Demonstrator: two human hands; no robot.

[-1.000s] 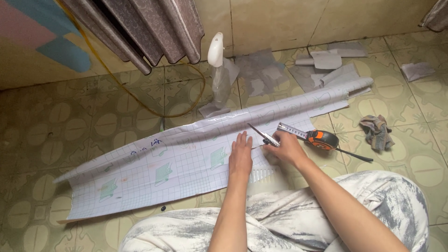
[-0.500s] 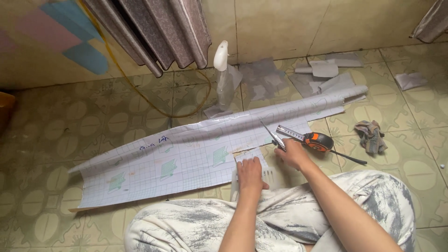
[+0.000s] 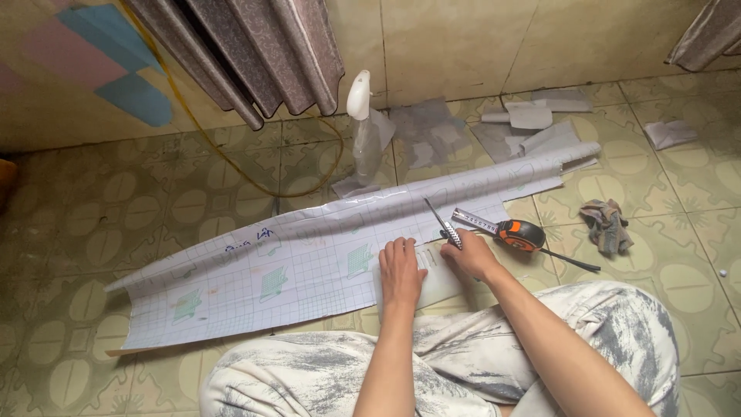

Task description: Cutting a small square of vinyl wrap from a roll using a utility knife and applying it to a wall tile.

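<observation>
Left hand [image 3: 401, 270] pressed flat on gridded sheet [image 3: 309, 262]; right hand [image 3: 472, 255] gripped the knife [image 3: 444, 222], tape measure [image 3: 519, 233] just beside.

White gridded backing sheet [image 3: 309, 270] with green squares; orange-and-black tape measure [image 3: 519, 234]; pale green patterned floor tiles [image 3: 139, 208]; white-grey marbled trousers [image 3: 617, 340]; grey-brown curtain [image 3: 255, 54].

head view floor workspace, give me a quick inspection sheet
surface: green patterned tile floor
job's things: long white gridded backing sheet, partly rolled; metal cutter blade; orange tape measure, blade pulled out
clutter: grey paper scraps; crumpled grey rag; clear spray bottle
grippers: left hand flat on sheet; right hand holds cutter
cables: yellow cord looped on floor
surroundings: tiled wall, grey curtain
</observation>
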